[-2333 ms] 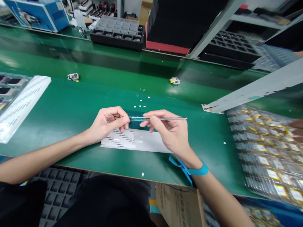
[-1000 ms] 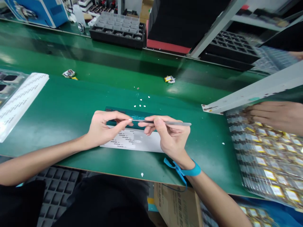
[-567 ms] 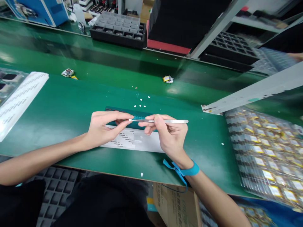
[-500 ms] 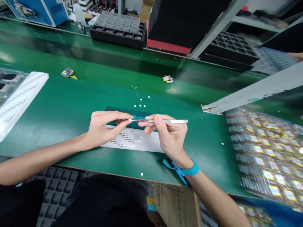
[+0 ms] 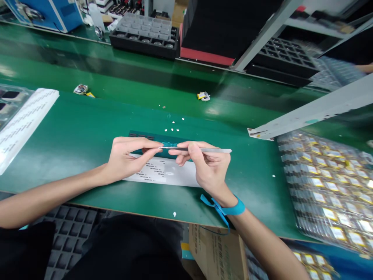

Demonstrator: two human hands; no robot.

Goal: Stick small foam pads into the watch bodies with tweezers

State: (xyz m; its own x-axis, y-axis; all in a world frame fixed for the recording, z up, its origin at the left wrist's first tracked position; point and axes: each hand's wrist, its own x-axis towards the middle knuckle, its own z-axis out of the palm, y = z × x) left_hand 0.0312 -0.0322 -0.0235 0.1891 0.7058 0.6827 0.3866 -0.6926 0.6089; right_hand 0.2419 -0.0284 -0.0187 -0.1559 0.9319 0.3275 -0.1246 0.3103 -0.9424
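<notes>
Over the counter (image 5: 87, 124), tweezers (image 5: 217, 150) are gripped by the right hand (image 5: 210, 168); by the left hand (image 5: 128, 157), seemingly, a white speck (image 5: 161, 147).

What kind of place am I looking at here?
Probably an electronics assembly workshop: stacked clear trays of small battery-like parts, metal tweezers in the right hand, and a blue wrist strap suggest it.

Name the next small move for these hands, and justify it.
Probably hold the left hand steady while the right hand makes only a slight movement with the slim metal tool: its tip reaches the left fingertips, which pinch a tiny white piece, mostly hidden, so a larger movement might dislodge it.
</notes>
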